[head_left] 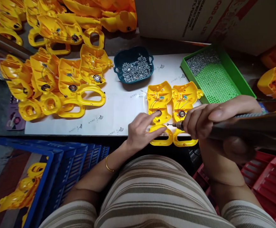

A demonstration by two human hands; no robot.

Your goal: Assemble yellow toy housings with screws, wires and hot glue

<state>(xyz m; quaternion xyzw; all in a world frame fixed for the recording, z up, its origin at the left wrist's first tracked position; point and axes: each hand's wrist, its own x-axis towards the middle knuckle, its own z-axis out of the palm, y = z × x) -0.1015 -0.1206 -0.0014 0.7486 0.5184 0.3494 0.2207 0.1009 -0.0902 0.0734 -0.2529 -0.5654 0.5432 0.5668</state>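
My right hand (208, 118) is wrapped around a dark electric screwdriver (247, 129), held level with its bit pointing left. At the bit's tip is a small round thing, perhaps a screw. It hovers at the lower end of a yellow plastic shell half (160, 95) with wires and a small circuit board. My left hand (139, 131) rests on this shell, thumb and index finger apart, the index fingertip on its round speaker (158, 113). Beside it on the right lies a second yellow shell half (184, 95), with its speaker (181, 114) showing.
Behind are a dark teal bowl (116, 68) of small metal screws and a green perforated tray (221, 82) with more. Several yellow shells (68, 76) stand at left. A cardboard box (166, 19) is at the back; a blue crate (64, 171) and red crate (271, 180) flank me.
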